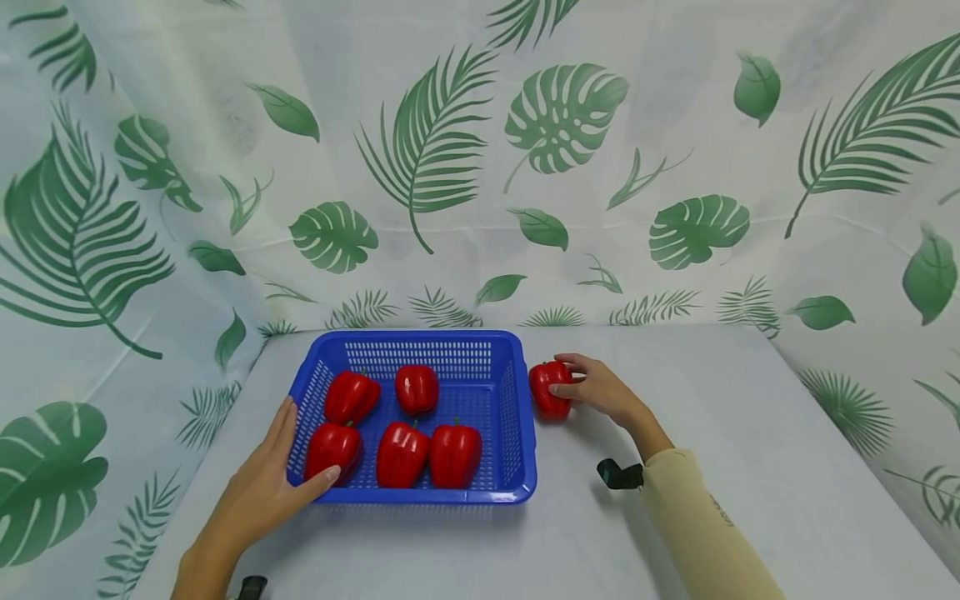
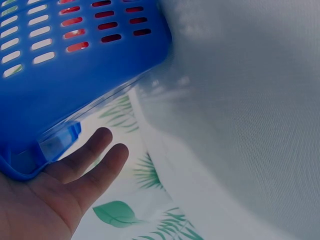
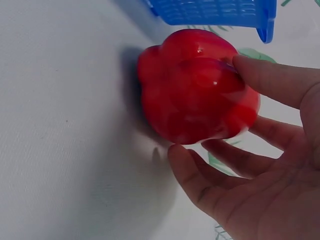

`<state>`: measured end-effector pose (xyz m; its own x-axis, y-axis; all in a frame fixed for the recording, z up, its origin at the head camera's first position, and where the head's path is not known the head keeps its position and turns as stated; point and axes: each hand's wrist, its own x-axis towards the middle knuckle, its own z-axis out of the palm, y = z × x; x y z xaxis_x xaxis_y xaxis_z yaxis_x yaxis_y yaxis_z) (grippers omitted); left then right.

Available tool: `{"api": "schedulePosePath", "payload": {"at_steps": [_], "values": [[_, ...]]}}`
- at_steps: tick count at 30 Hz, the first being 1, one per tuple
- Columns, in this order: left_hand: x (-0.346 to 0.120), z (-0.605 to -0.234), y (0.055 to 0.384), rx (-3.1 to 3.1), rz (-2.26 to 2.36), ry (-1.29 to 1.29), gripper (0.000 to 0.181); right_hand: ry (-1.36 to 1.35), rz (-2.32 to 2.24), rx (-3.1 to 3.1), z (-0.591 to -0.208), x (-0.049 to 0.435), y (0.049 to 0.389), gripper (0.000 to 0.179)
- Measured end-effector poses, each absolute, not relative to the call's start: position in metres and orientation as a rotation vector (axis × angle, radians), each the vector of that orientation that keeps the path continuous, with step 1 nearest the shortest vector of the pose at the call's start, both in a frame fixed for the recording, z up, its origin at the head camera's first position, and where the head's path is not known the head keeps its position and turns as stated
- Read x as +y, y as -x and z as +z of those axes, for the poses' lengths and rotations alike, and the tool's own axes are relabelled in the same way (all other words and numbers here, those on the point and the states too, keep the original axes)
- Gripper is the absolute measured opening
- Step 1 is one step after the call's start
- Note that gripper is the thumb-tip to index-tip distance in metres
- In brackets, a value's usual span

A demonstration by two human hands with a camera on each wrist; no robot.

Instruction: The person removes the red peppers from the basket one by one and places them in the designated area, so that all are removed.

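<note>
A blue plastic basket with slotted walls stands on the table and holds several red bell peppers. At its front left corner rests my left hand, fingers straight along the left side and thumb over the front rim. The left wrist view shows two fingers reaching out straight beside the basket wall. Just right of the basket, my right hand holds another red bell pepper between thumb and fingers. In the right wrist view the thumb presses this pepper while the fingers curl at its lower side.
A white table lies under everything. Behind and beside it hangs a white curtain printed with green leaves. A small black device sits at the right wrist, by the beige sleeve.
</note>
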<state>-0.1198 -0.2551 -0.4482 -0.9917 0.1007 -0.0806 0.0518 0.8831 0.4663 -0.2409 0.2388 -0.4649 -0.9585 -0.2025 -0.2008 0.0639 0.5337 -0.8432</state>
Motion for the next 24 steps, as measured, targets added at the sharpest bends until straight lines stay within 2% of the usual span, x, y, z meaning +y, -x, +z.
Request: {"api": "schedulePosePath", "payload": {"at_steps": [10,24], "values": [[-0.255,-0.448,0.119,2.956,0.739,-0.129,0.129,0.094,-1.320,2.607,-0.451,0.240,0.238,0.081],[-0.256,-0.449,0.119,2.954,0.745,-0.129,0.130,0.158,-1.457,2.631,-0.420,0.237,0.234,0.092]]}}
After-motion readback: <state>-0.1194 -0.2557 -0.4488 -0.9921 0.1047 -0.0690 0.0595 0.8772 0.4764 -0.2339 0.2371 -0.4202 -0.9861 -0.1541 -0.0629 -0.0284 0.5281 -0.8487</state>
